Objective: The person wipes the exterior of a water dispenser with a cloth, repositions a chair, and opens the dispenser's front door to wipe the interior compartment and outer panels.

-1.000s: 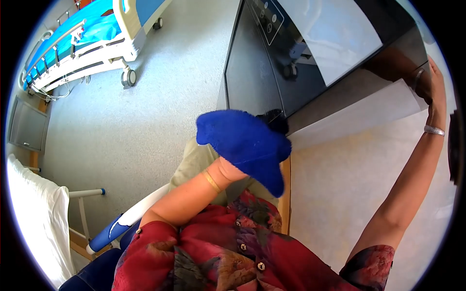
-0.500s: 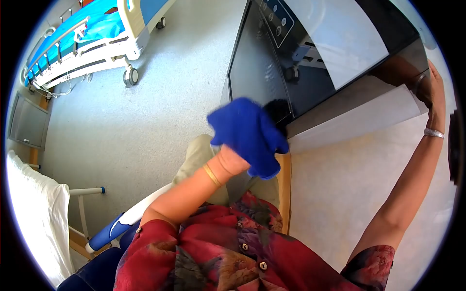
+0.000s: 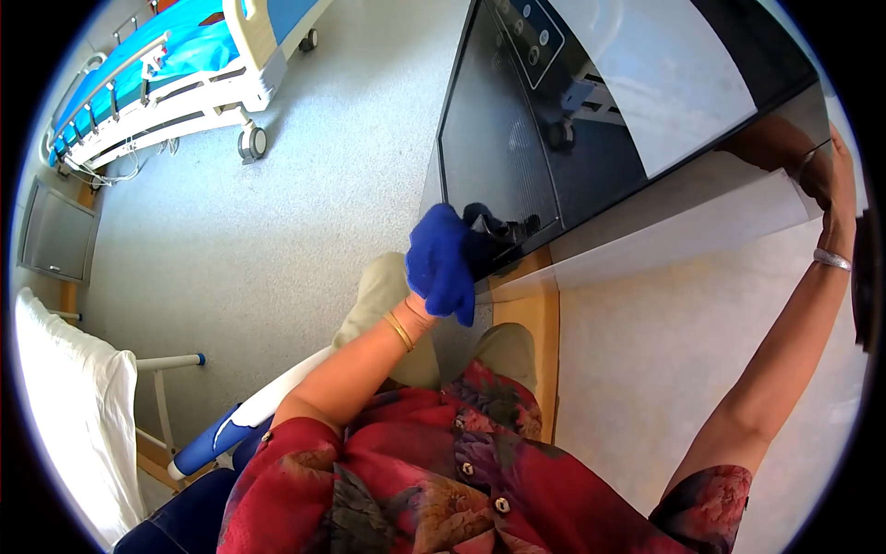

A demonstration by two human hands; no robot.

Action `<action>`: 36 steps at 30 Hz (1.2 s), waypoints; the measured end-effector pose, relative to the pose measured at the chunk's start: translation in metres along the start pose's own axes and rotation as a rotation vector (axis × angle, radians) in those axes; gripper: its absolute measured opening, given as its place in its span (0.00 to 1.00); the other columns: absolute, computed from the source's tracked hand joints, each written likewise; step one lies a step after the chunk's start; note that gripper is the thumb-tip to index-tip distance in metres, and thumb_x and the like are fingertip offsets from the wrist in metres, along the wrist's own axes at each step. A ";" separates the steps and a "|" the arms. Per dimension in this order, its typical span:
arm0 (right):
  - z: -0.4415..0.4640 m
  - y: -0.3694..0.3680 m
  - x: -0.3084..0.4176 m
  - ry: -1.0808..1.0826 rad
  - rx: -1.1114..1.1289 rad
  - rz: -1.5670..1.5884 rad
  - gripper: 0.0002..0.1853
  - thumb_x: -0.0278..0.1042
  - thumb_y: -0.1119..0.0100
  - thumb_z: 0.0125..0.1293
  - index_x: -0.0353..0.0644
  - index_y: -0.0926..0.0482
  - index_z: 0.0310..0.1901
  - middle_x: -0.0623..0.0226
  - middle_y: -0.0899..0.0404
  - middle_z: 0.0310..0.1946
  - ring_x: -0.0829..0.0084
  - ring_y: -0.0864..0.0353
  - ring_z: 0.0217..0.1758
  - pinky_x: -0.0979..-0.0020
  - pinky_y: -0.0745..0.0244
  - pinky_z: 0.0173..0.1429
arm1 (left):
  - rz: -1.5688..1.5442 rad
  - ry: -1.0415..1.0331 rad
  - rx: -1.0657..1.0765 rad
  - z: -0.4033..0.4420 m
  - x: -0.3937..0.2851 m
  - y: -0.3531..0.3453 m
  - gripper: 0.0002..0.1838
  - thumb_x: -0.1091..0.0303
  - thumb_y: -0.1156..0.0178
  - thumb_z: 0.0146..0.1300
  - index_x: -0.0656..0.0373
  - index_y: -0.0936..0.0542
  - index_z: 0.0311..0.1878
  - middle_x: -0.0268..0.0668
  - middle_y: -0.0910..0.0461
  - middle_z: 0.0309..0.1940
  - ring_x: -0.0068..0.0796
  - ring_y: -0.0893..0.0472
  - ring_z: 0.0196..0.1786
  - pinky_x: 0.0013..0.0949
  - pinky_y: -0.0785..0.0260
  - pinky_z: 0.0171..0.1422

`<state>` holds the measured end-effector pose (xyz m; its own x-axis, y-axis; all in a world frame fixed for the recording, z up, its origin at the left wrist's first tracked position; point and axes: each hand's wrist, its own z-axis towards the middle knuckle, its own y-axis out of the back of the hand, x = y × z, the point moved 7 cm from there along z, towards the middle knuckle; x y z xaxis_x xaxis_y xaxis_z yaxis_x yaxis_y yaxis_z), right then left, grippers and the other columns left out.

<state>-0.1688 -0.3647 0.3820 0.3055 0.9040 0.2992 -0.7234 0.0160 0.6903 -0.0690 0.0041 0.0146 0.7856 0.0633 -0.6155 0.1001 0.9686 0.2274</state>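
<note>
A blue cloth (image 3: 432, 258) wraps the front of my left hand (image 3: 423, 307), whose fingers are hidden inside it. The cloth is pressed to the lower front edge of a glossy black appliance (image 3: 600, 171) with a control panel of round buttons. A dark reflection of the cloth shows in its front. My right hand (image 3: 838, 185) reaches to the far rear corner of the appliance and grips it there, the fingers partly hidden behind the edge. The appliance's shiny side mirrors this hand.
Under the appliance is a pale tabletop (image 3: 637, 369) with a wooden edge (image 3: 547, 369). A wheeled hospital bed (image 3: 185, 106) stands at the upper left, a metal cabinet (image 3: 55, 226) below it. White fabric (image 3: 74, 415) and a white-and-blue rail (image 3: 249, 411) lie at the lower left.
My left hand has moved left and slightly down with the cloth, uncovering the appliance's lower front corner. The appliance and my right hand have shifted slightly right.
</note>
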 end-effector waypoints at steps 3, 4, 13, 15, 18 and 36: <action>-0.001 -0.001 0.002 -0.045 0.037 0.084 0.21 0.46 0.52 0.64 0.42 0.26 0.53 0.67 0.25 0.50 0.75 0.28 0.52 0.79 0.38 0.57 | 0.111 0.172 0.411 -0.012 0.014 -0.019 0.42 0.53 0.29 0.21 0.66 0.28 0.44 0.51 0.31 0.42 0.54 0.31 0.46 0.41 0.39 0.53; -0.001 -0.004 0.002 -0.092 0.083 0.161 0.21 0.46 0.52 0.64 0.42 0.26 0.53 0.67 0.25 0.49 0.75 0.27 0.51 0.79 0.37 0.56 | 0.256 0.355 0.730 -0.024 0.025 -0.031 0.46 0.52 0.28 0.17 0.65 0.28 0.47 0.52 0.31 0.48 0.54 0.32 0.51 0.40 0.42 0.60; -0.001 -0.003 0.014 -0.039 0.095 0.075 0.21 0.40 0.51 0.63 0.35 0.27 0.52 0.62 0.25 0.46 0.71 0.26 0.47 0.76 0.33 0.51 | 0.186 -0.081 0.473 0.000 0.014 -0.015 0.46 0.65 0.28 0.18 0.65 0.30 0.52 0.53 0.36 0.56 0.50 0.38 0.61 0.38 0.49 0.67; -0.006 -0.005 0.026 -0.013 0.117 0.096 0.20 0.39 0.51 0.63 0.33 0.27 0.52 0.60 0.25 0.46 0.70 0.26 0.46 0.75 0.33 0.50 | 0.126 -0.048 0.417 0.038 -0.022 0.000 0.45 0.68 0.29 0.22 0.66 0.31 0.53 0.52 0.36 0.56 0.49 0.38 0.61 0.38 0.49 0.67; -0.015 -0.008 0.045 0.026 0.147 0.117 0.20 0.37 0.51 0.63 0.31 0.28 0.51 0.58 0.25 0.45 0.69 0.26 0.45 0.73 0.32 0.49 | -0.485 0.636 0.048 0.030 -0.019 -0.003 0.20 0.68 0.40 0.54 0.64 0.29 0.51 0.46 0.27 0.42 0.44 0.29 0.48 0.39 0.38 0.56; 0.019 0.000 -0.042 0.010 0.112 0.126 0.21 0.42 0.54 0.66 0.39 0.29 0.55 0.63 0.25 0.46 0.74 0.25 0.46 0.77 0.32 0.49 | 0.214 0.167 0.247 -0.077 0.076 -0.050 0.25 0.69 0.42 0.54 0.64 0.32 0.56 0.52 0.32 0.55 0.51 0.33 0.58 0.41 0.40 0.61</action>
<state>-0.1699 -0.4105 0.3816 0.2100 0.9000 0.3820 -0.6817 -0.1453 0.7171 -0.0614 -0.0208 -0.1021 0.6963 0.3165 -0.6442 0.1044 0.8433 0.5271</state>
